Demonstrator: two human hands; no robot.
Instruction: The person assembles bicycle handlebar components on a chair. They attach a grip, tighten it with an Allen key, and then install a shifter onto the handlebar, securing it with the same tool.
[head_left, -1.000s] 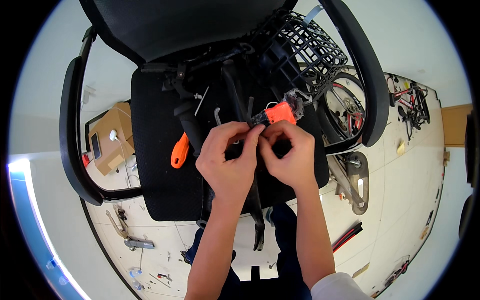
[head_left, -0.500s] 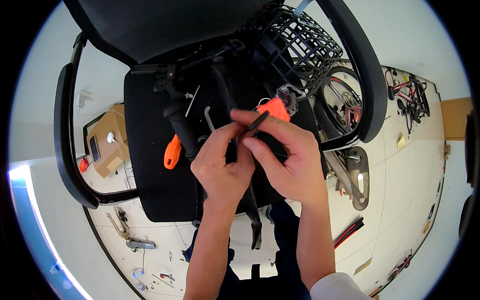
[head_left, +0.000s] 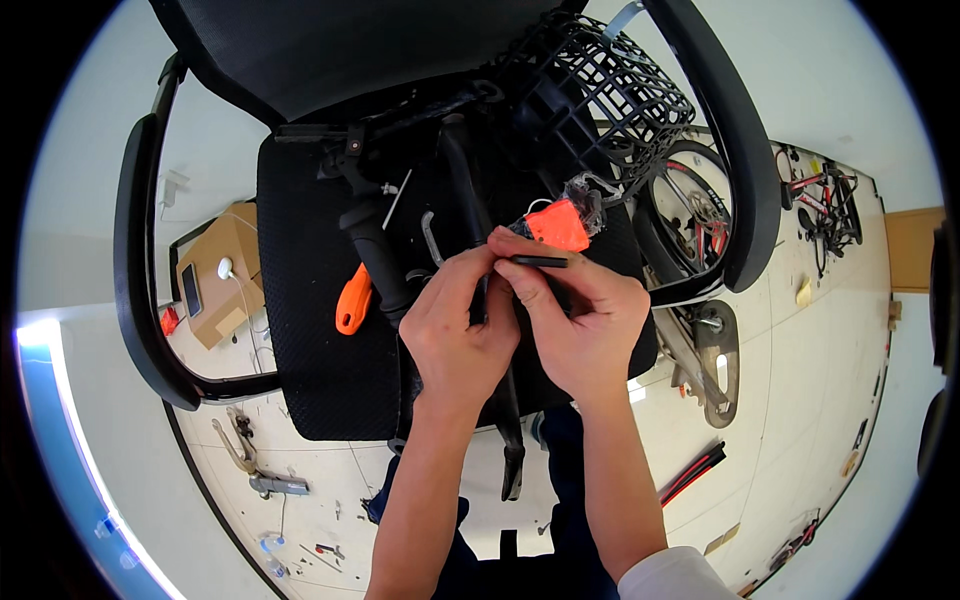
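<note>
Over the chair seat, my two hands meet at their fingertips. My right hand (head_left: 590, 325) pinches a short black bar (head_left: 538, 261) between thumb and fingers; the bar lies nearly level. My left hand (head_left: 460, 320) is closed, its thumb and fingers pressed together against the right fingertips, and whatever they grip is hidden. Behind both hands runs a long black tube (head_left: 463, 175), its lower end (head_left: 512, 472) sticking out past the seat's front edge. Left of the hands lie a black handlebar grip (head_left: 378, 262), an orange-handled tool (head_left: 353, 302) and a bent grey metal lever (head_left: 431, 238).
The black chair seat (head_left: 315, 390) sits between two armrests (head_left: 140, 260). On it are an orange packet (head_left: 560, 225), a thin silver rod (head_left: 397, 198) and a black wire basket (head_left: 640, 95). A bicycle wheel (head_left: 655, 225), bike parts (head_left: 270, 483) and a cardboard box (head_left: 235, 270) stand around the chair.
The black bar has turned from a steep slant to nearly level in my right fingers. Both hands have shifted slightly right in view, as has the chair.
</note>
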